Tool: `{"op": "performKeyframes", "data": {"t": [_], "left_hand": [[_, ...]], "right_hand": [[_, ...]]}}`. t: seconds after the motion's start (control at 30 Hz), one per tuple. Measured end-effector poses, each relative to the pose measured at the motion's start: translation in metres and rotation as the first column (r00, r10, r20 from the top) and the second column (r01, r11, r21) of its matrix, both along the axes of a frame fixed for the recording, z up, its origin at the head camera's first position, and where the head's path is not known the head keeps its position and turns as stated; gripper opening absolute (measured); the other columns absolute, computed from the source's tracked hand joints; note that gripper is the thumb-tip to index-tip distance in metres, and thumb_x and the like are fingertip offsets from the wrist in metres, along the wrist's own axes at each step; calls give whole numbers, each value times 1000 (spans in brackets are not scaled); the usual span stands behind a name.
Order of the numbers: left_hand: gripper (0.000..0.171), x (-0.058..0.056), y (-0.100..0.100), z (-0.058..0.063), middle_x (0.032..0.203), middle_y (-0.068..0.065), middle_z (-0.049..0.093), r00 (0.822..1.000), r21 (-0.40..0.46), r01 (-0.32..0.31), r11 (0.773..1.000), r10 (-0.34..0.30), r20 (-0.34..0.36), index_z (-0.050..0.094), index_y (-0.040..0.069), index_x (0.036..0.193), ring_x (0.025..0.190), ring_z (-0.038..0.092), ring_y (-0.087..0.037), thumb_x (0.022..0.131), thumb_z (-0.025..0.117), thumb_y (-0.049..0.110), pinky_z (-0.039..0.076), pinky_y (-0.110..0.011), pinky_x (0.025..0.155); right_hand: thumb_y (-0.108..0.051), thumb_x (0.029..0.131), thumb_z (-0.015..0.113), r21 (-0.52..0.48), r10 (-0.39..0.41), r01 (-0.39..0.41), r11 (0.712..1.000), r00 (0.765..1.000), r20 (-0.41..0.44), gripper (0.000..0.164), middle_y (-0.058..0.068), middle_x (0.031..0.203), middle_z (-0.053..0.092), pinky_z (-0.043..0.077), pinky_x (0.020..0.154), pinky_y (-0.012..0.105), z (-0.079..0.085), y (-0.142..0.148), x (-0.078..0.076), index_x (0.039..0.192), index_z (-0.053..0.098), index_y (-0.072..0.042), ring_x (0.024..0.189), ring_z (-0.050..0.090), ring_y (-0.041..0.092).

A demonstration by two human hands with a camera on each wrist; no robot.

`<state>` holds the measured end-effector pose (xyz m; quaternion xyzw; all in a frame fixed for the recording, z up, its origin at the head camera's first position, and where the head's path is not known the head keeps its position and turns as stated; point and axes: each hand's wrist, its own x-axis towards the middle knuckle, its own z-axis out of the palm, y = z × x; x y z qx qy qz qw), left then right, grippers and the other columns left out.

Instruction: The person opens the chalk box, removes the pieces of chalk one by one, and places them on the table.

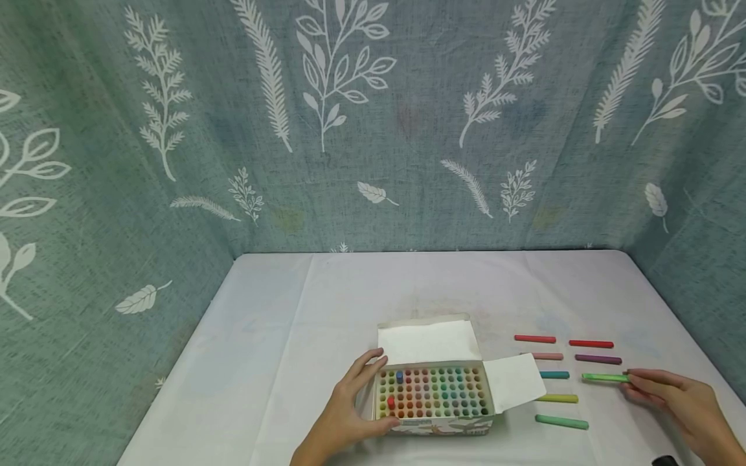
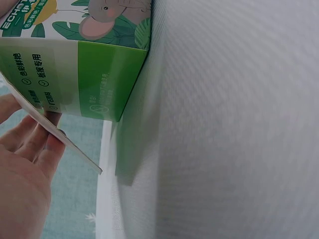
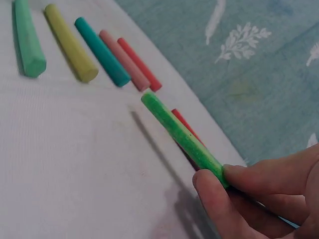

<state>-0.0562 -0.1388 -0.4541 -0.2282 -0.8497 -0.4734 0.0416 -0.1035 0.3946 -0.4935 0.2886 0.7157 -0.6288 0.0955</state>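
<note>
An open box of colored chalk (image 1: 434, 426) stands on the table, a grid of round holes inside it. Out of the grid poke a blue stick (image 1: 399, 377) and a red stick (image 1: 391, 402). My left hand (image 1: 350, 404) holds the box at its left end, thumb at the front and fingers toward the back; in the left wrist view the fingers (image 2: 32, 142) are partly behind a flap. At the right, my right hand (image 1: 678, 395) pinches one end of a bright green chalk stick (image 3: 182, 134) between thumb and fingers, its shadow falling on the cloth beneath.
Left of the green stick lies a column of red (image 1: 535, 338), pink (image 1: 548, 356), teal (image 1: 555, 375), yellow (image 1: 557, 399) and light green (image 1: 562, 422) chalks. Behind it lie red (image 1: 591, 343) and purple (image 1: 598, 359) ones. The box's side flap (image 1: 515, 382) sticks out rightward. Patterned curtains (image 1: 408, 194) surround the table.
</note>
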Motion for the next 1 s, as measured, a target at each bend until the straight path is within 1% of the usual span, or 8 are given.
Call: {"op": "performKeyframes", "data": {"t": [0.07, 0.17, 0.47, 0.7, 0.77, 0.87, 0.93, 1.0], "left_hand": [[86, -2, -2, -8, 148, -8, 35, 1000, -12, -1, 1000, 1, -7, 44, 12, 142, 131, 38, -35, 69, 86, 23, 43, -58, 92], [87, -4, -3, -13, 148, -3, 34, 1000, -19, 2, 1000, -2, -12, 42, 18, 143, 132, 38, -32, 69, 85, 29, 44, -56, 93], [85, -6, -3, -13, 149, -2, 33, 1000, -7, 15, 1000, -16, -17, 42, 19, 144, 133, 37, -32, 71, 84, 34, 43, -58, 93], [85, -6, -4, -14, 148, -1, 34, 1000, -11, 10, 1000, -10, -5, 42, 20, 143, 132, 39, -30, 71, 84, 33, 44, -56, 93], [85, -5, -4, -13, 148, -3, 34, 1000, -14, 4, 1000, -4, -5, 43, 18, 143, 131, 39, -31, 70, 85, 31, 44, -56, 93], [85, -3, -2, -8, 147, -8, 35, 1000, -10, -5, 1000, 5, -2, 45, 13, 142, 131, 40, -34, 69, 86, 25, 44, -57, 92], [83, -1, 0, 0, 146, -12, 36, 1000, -1, -7, 1000, 7, 4, 46, 9, 140, 130, 40, -36, 69, 86, 21, 43, -59, 91], [80, 2, 2, 10, 145, -15, 38, 1000, 9, -6, 1000, 5, 14, 47, 5, 139, 129, 40, -39, 69, 85, 18, 43, -60, 91]], "right_hand": [[-2, 90, 62, 63, 3, -4, 998, 1000, 9, 49, -8, 78, 63, 57, 70, 33, -2, -2, -2, 129, 42, 19, 70, 69, 17], [-4, 92, 60, 124, 1, -3, 992, 1000, 15, 54, -6, 78, 62, 57, 67, 32, -3, -6, -4, 133, 35, 21, 68, 69, 18], [-9, 94, 57, 262, 1, 1, 965, 1000, -9, 46, 0, 79, 63, 57, 63, 30, -5, -10, -6, 128, 43, 18, 66, 69, 19], [-19, 95, 57, 421, 17, -17, 907, 1000, 3, 44, 19, 92, 64, 55, 55, 30, -13, -12, -7, 127, 48, 11, 64, 66, 21], [-21, 95, 58, 459, 43, -26, 888, 999, -26, 45, 26, 103, 60, 54, 53, 28, -7, -17, -6, 126, 50, 10, 64, 66, 20], [-24, 95, 58, 508, 108, -52, 860, 991, -80, 46, 32, 118, 52, 53, 52, 26, 14, -31, -1, 124, 52, 10, 64, 64, 15], [-25, 94, 59, 524, 150, -61, 850, 980, -129, 46, 33, 118, 52, 54, 52, 27, 32, -44, 2, 122, 54, 11, 64, 63, 11], [-25, 94, 60, 533, 196, -74, 843, 965, -176, 45, 28, 110, 57, 54, 53, 29, 49, -58, 6, 119, 56, 11, 64, 62, 8]]}}
